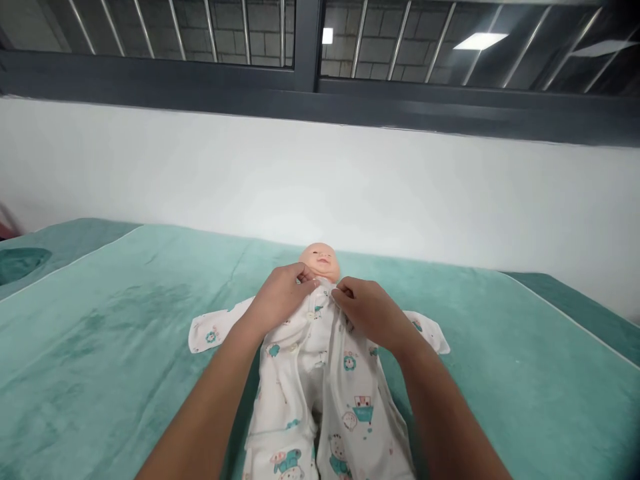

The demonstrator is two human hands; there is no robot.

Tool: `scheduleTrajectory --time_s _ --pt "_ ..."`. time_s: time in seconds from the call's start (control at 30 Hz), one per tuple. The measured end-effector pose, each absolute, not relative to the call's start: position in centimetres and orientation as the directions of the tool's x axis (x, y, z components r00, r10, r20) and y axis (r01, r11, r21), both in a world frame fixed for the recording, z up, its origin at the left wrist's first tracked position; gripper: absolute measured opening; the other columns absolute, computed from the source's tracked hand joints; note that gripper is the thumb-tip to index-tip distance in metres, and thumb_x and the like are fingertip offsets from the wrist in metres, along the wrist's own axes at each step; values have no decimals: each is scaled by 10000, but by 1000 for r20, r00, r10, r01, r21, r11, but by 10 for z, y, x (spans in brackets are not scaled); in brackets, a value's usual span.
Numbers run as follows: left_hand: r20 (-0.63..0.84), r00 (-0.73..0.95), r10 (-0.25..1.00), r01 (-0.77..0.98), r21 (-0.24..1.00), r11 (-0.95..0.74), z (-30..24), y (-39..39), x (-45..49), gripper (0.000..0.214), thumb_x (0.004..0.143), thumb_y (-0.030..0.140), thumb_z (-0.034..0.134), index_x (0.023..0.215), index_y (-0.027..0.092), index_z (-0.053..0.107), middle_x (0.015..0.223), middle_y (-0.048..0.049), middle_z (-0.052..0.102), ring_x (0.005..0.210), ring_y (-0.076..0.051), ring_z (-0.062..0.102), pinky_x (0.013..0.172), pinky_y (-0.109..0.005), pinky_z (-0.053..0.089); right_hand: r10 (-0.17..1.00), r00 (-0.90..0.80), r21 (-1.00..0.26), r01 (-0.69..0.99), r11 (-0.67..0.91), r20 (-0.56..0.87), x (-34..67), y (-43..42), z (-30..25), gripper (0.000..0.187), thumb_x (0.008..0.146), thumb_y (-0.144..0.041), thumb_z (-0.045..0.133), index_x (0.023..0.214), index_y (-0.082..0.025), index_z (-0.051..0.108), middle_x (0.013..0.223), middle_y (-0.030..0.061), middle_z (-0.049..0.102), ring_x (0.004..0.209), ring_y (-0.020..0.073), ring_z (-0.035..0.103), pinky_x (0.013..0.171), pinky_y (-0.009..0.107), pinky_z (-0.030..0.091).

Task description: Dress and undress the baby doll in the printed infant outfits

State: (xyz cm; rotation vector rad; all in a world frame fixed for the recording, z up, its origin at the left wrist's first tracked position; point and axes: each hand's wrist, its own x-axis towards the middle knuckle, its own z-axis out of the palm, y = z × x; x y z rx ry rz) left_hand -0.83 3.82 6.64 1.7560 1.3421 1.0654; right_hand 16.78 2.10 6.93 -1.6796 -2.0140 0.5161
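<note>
A baby doll (320, 257) lies on its back, its head toward the wall. It wears a white printed romper (357, 380) whose front hangs partly open down the middle, with another white layer showing beneath. At the doll's neck, my left hand (290, 287) pinches the collar edge on the left side. Opposite it, my right hand (363, 303) has its fingers closed on the collar's right edge. Both sleeves stretch out sideways on the bed. The romper's legs reach toward me and run out of view at the bottom.
Under the doll is a green plush bed cover (150, 320) with pale seam lines. A white wall (320, 180) rises behind it, below a dark-framed window (310, 80) with metal bars. Something red (7, 227) shows at the far left edge.
</note>
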Motion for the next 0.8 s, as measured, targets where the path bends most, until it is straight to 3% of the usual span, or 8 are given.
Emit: scheduleTrajectory --time_s 0.1,0.2,0.37,0.63,0.8 --pt "162 77 984 219 960 -175 67 37 -5 176 790 365 595 741 197 615 584 30 550 470 -97 444 450 -219 312 990 -70 -786 602 141 124 164 28 66 285 857 -405 465 646 -216 497 586 -31 494 554 134 421 524 262 315" --pt "85 71 994 58 994 -89 66 36 4 192 789 378 597 785 186 610 539 44 514 429 -85 408 429 -215 300 985 21 -888 435 147 173 154 31 60 276 844 -441 503 728 -210 603 647 -24 584 602 140 491 571 262 371" --pt "83 110 990 126 987 -97 62 36 9 163 792 320 575 716 178 598 561 33 542 451 -80 422 452 -215 322 991 4 -942 309 129 137 150 33 50 238 809 -418 571 805 -205 678 775 -2 689 724 167 590 655 273 431" --pt "22 127 992 87 996 -33 64 34 6 144 782 303 622 771 159 620 588 29 551 493 -77 464 465 -194 340 990 -142 -994 -106 -2 13 160 33 45 271 750 -403 680 907 -184 713 896 54 725 808 211 647 758 334 490" --pt "-16 70 997 16 1000 15 64 33 8 79 778 229 613 791 154 590 569 40 550 468 -63 449 450 -178 340 987 -157 -999 -52 9 18 160 34 44 260 758 -383 681 942 -202 701 863 38 702 801 211 636 742 338 474"
